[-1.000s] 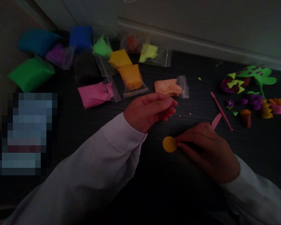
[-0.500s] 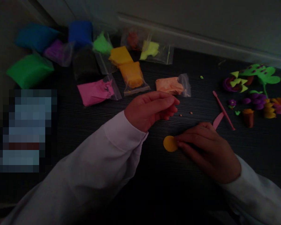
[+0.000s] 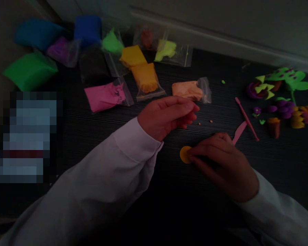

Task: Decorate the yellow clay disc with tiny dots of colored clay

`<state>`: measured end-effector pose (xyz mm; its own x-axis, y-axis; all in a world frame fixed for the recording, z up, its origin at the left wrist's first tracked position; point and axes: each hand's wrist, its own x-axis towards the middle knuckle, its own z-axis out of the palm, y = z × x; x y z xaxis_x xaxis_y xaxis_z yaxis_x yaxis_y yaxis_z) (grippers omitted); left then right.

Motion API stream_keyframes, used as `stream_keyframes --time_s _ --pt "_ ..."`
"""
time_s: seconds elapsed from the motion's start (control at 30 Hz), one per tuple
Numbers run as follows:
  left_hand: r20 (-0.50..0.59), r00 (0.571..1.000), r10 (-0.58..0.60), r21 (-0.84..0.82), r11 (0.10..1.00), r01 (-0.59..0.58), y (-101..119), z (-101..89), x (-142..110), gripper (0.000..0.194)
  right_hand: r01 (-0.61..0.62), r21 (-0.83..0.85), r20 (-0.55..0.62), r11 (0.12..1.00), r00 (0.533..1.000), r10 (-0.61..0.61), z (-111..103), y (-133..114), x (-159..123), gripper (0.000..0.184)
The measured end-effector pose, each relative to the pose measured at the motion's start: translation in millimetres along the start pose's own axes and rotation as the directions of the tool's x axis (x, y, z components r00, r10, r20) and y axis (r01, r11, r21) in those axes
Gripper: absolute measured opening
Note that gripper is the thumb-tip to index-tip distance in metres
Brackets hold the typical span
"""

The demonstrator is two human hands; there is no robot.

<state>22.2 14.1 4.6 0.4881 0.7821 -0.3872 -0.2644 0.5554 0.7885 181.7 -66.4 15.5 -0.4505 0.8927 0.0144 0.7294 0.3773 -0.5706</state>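
A flat, round yellow-orange clay disc (image 3: 185, 154) lies on the dark table. My right hand (image 3: 227, 165) reaches over its right edge, thumb and forefinger pinched together at the disc's surface. Whatever tiny piece sits between those fingertips is too small to make out. My left hand (image 3: 168, 118) is held up and to the left of the disc, fingers curled and the thumb pressed along the forefinger. Its inner side is hidden, so I cannot see what it holds, if anything. Two tiny orange-pink crumbs (image 3: 210, 121) lie between the hands.
Bags of coloured clay fill the back left, among them a pink bag (image 3: 104, 97) and a peach bag (image 3: 187, 89). A pink clay tool (image 3: 247, 119) crosses a pink plastic knife (image 3: 239, 133). Small clay figures (image 3: 284, 107) stand at right. A blurred-out phone-like screen (image 3: 28, 136) lies left.
My right hand has shifted slightly left, its fingertips now further over the yellow-orange disc. My left hand keeps its pose. The whole view has tilted a little.
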Motion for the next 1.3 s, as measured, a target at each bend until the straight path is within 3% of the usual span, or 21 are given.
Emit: stream_keyframes --time_s 0.8,1.07,1.3 --pt "-0.013 1.000 0.008 0.024 1.000 -0.008 1 2.1 -1 0.013 -0.013 -0.067 0.074 0.998 0.997 0.018 5 -2 3 0.015" --pt "-0.026 1.000 0.009 0.028 1.000 -0.008 1 3.0 -1 0.016 0.011 0.056 0.007 0.998 1.000 -0.011 -5 1 0 0.014" --pt "-0.007 1.000 -0.004 0.014 1.000 0.004 2 3.6 -1 0.013 0.159 -0.021 0.053 0.987 0.986 -0.157 -6 2 -5 0.016"
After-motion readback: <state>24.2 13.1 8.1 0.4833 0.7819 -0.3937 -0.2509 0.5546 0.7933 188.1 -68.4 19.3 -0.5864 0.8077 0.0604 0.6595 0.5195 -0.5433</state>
